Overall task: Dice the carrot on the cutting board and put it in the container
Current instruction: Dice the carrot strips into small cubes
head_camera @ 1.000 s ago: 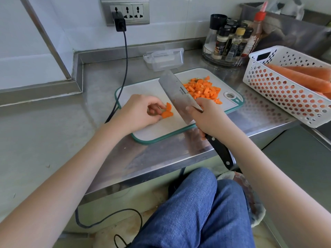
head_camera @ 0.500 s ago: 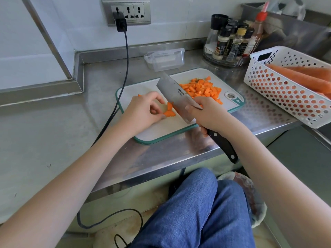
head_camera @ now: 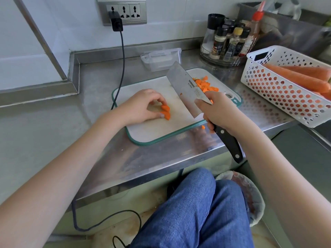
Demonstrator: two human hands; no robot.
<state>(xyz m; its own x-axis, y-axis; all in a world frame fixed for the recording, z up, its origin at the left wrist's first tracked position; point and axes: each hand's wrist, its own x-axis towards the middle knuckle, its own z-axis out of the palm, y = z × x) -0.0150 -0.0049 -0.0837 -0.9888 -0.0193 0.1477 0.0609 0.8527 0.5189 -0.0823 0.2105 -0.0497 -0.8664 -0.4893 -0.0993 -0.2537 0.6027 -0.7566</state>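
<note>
On the white cutting board with a green rim, my left hand pinches a small carrot piece between fingertips and thumb. To its right, my right hand grips a cleaver where the blade meets the black handle; the blade is raised and tilted, a little apart from the piece. A heap of diced carrot lies at the board's far right, partly hidden by the blade. One cube lies on the counter by the board's front edge. The clear plastic container stands behind the board.
A white perforated basket with whole carrots stands at the right. A rack of spice bottles is behind it. A black cable runs from the wall socket past the board's left edge and off the counter. A bin sits below by my knee.
The cleaver has lifted and moved right, away from the carrot piece. My left hand still holds the piece and has turned it slightly.
</note>
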